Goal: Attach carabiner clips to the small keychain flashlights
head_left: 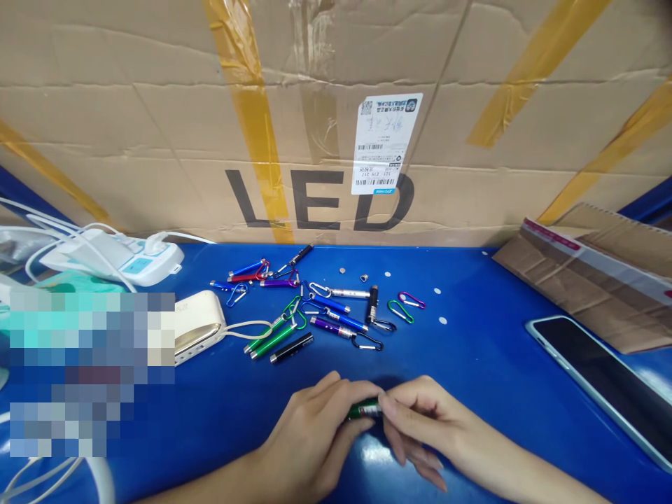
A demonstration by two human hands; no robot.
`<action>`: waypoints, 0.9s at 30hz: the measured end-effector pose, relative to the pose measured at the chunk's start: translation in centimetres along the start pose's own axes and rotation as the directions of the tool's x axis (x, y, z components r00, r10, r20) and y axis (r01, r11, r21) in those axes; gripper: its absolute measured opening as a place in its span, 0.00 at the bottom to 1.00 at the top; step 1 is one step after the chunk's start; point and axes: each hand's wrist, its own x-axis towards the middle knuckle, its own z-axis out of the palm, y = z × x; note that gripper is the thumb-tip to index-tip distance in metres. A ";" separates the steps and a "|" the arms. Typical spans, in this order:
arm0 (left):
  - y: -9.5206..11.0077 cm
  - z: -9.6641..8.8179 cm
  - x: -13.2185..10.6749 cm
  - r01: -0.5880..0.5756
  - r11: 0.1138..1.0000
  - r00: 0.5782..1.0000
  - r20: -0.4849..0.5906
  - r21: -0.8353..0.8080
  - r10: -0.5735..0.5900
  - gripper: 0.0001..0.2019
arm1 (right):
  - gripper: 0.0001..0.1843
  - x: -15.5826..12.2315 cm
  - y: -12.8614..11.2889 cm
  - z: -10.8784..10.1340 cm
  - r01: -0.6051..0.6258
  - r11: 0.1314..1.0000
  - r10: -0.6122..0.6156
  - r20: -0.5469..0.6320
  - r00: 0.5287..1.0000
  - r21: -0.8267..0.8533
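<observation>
A short green metal tube with a white label, like a keychain penlight (364,410), lies between my hands, its ends partly hidden by fingers. My left hand (326,420) is closed around its left part. With thumb and forefinger, my right hand (417,420) pinches the right end, the other fingers hanging loosely below. Ahead of them lies a loose group of similar penlights, among them a black penlight (292,348), a green penlight (274,341) and a purple penlight (332,327). Many have small carabiner clips attached. A green carabiner (401,311) and a pink carabiner (412,300) lie apart to the right.
Behind the blue table (462,392) stands a large cardboard box (325,70) marked LED. A phone (603,378) and a cardboard piece (593,280) are at right. At left are a power strip (152,264), cables and a white power bank (202,318). Several small discs are scattered behind.
</observation>
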 end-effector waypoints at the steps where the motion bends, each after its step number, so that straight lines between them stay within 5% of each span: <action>1: 0.0 0.0 0.0 -0.003 1.000 1.000 0.008 0.002 0.003 0.12 | 0.27 0.0 0.0 0.0 0.000 1.000 0.000 0.004 1.000 0.000; 5: -0.1 -0.1 0.1 -0.027 1.000 1.000 -0.010 0.007 0.027 0.14 | 0.26 0.1 0.2 0.0 0.040 0.987 -0.045 -0.026 0.999 -0.154; 7: -0.1 -0.1 0.1 0.002 1.000 0.999 -0.033 -0.015 -0.003 0.13 | 0.23 0.1 0.2 -0.2 0.128 0.921 -0.189 -0.136 0.972 -0.368; 10: 0.0 -0.1 0.1 0.092 0.993 0.994 -0.056 -0.074 -0.096 0.12 | 0.13 0.1 0.1 -0.7 0.296 0.691 -0.562 -0.231 0.794 -0.660; 12: 0.0 -0.1 0.1 0.127 0.986 0.990 -0.051 -0.112 -0.133 0.12 | 0.09 0.1 -0.1 -1.1 0.404 0.534 -0.733 -0.168 0.659 -0.743; 14: 0.0 -0.1 0.0 0.137 0.980 0.989 -0.028 -0.141 -0.142 0.11 | 0.05 0.0 -0.2 -1.4 0.476 0.416 -0.806 -0.072 0.588 -0.775; 21: 0.1 -0.1 -0.2 0.146 0.964 0.989 0.053 -0.222 -0.137 0.09 | 0.06 -0.4 -0.5 -2.1 0.570 0.269 -0.787 0.164 0.595 -0.776; 27: 0.3 -0.1 -0.2 0.126 0.964 0.992 0.054 -0.234 -0.116 0.05 | 0.05 -0.8 -0.3 -2.5 0.597 0.310 -0.729 0.217 0.649 -0.740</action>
